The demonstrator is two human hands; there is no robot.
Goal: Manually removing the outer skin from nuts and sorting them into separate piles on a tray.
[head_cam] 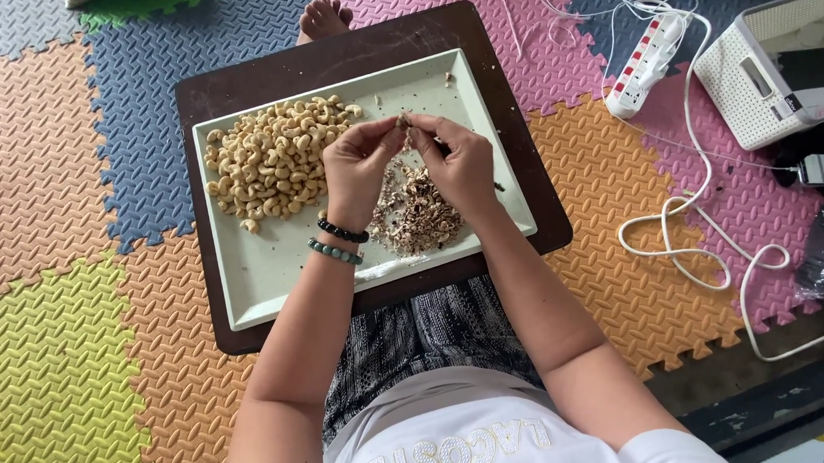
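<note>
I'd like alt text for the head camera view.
Two hands, left hand and right hand, pinch one cashew over a pale tray holding a cashew heap and brown skins, on a dark board.

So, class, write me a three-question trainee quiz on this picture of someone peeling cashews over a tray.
1. True or false: the cashew pile lies on the tray's left part.
2. What lies under the right hand? A) skins pile B) power strip
3. Which wrist wears bead bracelets?

Key: 1 true. 2 A. 3 The left hand's wrist; both hands pinch one nut.
</note>
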